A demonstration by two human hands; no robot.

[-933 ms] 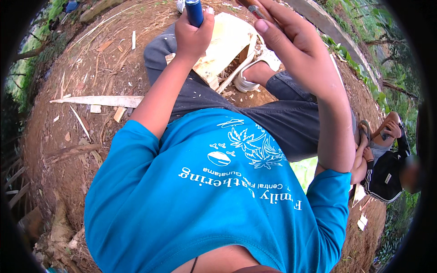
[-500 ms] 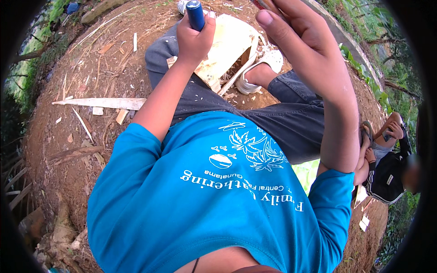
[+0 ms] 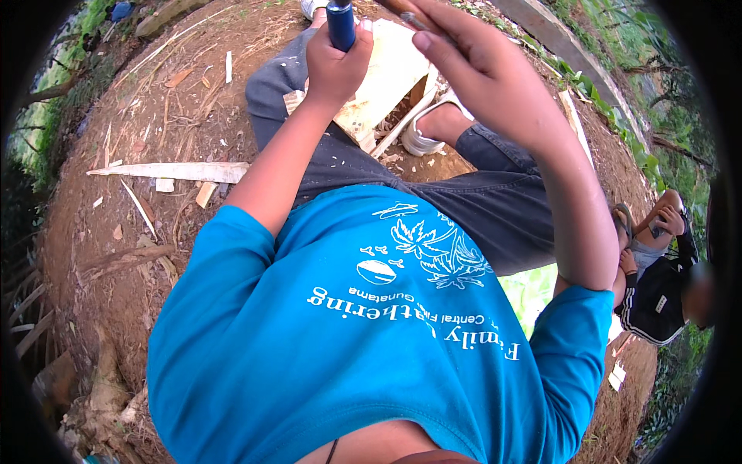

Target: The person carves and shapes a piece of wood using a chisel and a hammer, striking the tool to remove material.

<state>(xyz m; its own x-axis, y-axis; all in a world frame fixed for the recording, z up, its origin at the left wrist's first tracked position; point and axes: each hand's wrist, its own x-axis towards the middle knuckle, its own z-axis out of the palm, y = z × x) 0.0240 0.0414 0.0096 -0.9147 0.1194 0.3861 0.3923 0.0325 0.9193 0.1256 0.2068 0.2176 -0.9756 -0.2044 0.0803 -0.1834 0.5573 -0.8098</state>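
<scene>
A person's left hand [image 3: 338, 71] clenches a blue handle [image 3: 342, 29] near the top edge, the tool's working end hidden, while the right hand [image 3: 498, 81] curls around a brown handle [image 3: 400, 6] running out of view. Both look stiff and light enough for 1 hand; the smooth blue one could slip in a damp palm and seems best held mid-length. The left forearm reaches forward, thumb beside the grip; the right elbow bends, thumb extended. Beyond, a pale board [image 3: 390, 66] lies between the left leg and a white shoe [image 3: 421, 141], with wood scraps [image 3: 205, 193] on the soil [image 3: 85, 224].
</scene>
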